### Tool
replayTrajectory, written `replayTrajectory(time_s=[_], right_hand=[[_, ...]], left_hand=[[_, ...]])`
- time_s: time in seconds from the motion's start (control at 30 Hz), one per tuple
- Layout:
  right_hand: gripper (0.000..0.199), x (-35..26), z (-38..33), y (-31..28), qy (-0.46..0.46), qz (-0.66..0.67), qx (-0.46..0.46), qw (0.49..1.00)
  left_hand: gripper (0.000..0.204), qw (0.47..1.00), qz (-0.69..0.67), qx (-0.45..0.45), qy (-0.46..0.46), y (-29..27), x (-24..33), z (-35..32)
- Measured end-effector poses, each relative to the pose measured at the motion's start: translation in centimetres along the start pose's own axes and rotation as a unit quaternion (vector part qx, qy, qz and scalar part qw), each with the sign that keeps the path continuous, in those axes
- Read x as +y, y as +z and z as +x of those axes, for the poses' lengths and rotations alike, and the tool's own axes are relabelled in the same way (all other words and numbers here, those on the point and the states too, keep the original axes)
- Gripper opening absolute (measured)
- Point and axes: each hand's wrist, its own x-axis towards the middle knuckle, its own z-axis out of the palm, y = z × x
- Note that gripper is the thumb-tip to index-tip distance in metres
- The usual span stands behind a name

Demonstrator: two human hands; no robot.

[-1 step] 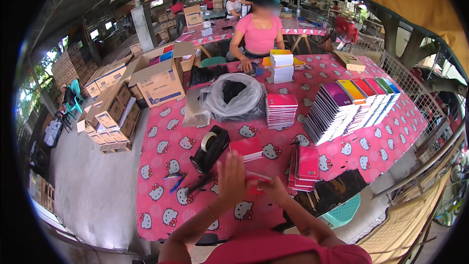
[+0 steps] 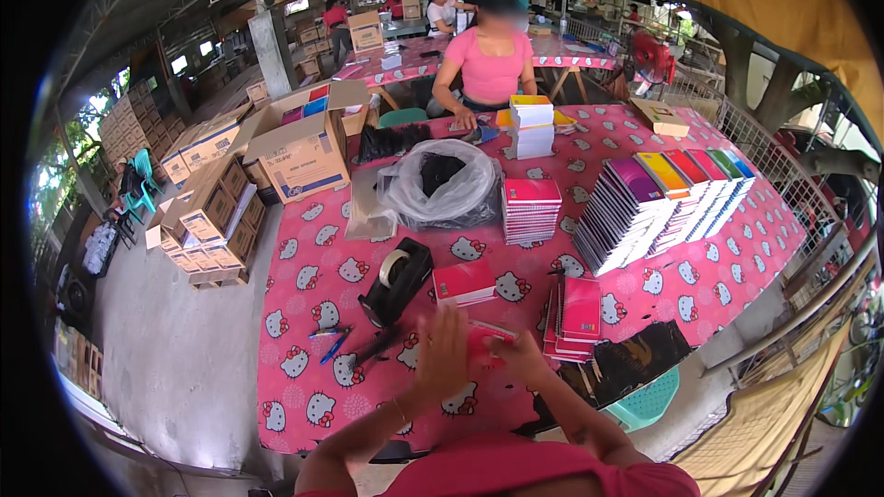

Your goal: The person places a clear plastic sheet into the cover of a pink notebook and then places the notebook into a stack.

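A red spiral notebook [image 2: 484,342] is in front of me, low over the near part of the table. At its right edge my right hand [image 2: 521,357] grips it with bent fingers. My left hand [image 2: 443,355] is held upright at its left side, fingers stretched out and holding nothing. Just beyond lies a short stack of red notebooks [image 2: 465,282]. To the right is a leaning pile of red notebooks [image 2: 579,306]. A black tape dispenser [image 2: 397,282] stands beyond my left hand, to the left.
Pens [image 2: 335,345] lie at left. Farther back are a plastic bag with black contents [image 2: 438,186], a red notebook stack [image 2: 531,212] and rows of coloured notebooks [image 2: 635,207]. A co-worker [image 2: 491,64] stands across the table. An open carton [image 2: 304,158] is at the far left.
My left hand has moved slightly toward me, its fingertips now lower. The notebook in my right hand shows more of its cover.
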Motion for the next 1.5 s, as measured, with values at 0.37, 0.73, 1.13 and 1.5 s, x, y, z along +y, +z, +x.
replayTrajectory(time_s=[0.37,0.73,1.13,1.5], right_hand=[[0.030,0.3,0.2,-0.3,-0.048,-0.026,-0.029,0.998],[0.028,2.3,-0.7,-0.9,-0.003,0.027,-0.054,0.998],[0.021,0.5,-0.6,-0.1,-0.120,-0.055,-0.010,0.991],[0.036,-1.2,0.4,-0.6,-0.187,-0.132,0.001,0.973]], left_hand=[[0.064,0.983,-0.170,0.044,0.047,1.3,0.7,-2.5],[0.066,0.994,-0.079,0.000,0.080,-3.3,-1.8,2.5],[0.082,0.979,-0.167,-0.001,0.121,1.5,1.1,-1.5],[0.084,0.977,-0.182,0.055,0.100,-0.3,1.4,2.2]])
